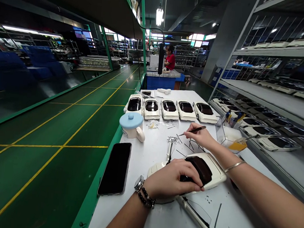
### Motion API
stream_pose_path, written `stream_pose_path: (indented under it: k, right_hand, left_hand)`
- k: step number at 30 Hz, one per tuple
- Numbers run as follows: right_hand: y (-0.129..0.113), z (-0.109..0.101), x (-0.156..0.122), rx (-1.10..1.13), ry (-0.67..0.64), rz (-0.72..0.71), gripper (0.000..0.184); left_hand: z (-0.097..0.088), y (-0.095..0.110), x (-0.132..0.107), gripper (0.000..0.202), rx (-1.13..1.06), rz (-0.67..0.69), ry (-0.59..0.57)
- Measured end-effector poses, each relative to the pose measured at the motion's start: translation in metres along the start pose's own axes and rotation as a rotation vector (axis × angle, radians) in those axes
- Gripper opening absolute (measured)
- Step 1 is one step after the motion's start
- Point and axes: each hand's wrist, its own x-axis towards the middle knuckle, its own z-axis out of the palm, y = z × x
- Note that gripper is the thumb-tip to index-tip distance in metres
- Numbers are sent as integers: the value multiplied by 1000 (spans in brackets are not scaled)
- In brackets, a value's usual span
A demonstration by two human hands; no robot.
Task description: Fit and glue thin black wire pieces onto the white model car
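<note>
My left hand (174, 177) lies across a white model car (217, 168), fingers curled over its cabin and thumb side low, holding it on the white tabletop. Both of the car's doors stand out from the body; the near door (195, 214) has a clear window. Part of the roof and bonnet is hidden under the hand. My right hand (201, 137) pinches dark tweezers (198, 129), their tip pointing left above the table. Close to that tip are a small heap of silvery bits (173, 140) and several thin black strips (182, 153).
A row of white model cars (169, 110) stands at the back. Left are a lidded mug (131, 126) and a phone (115, 169). A clear tool holder (229, 134) sits right, beside racks (269, 98) of cars. A person in red (170, 61) is farther off.
</note>
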Motion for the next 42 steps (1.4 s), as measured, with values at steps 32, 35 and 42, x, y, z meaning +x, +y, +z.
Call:
stream_pose_path:
  k: [32,35,42]
  right_hand:
    - [-56,46,-191,951,629,206,29]
    - [-56,46,-190,958,611,206,26]
    - [-56,48,-192,950,578,175,25]
  left_hand:
    - [23,9,2,12,-86,-66,290]
    - [22,9,2,12,-97,-45,255]
    - [22,8,2,12,-138,-46,237]
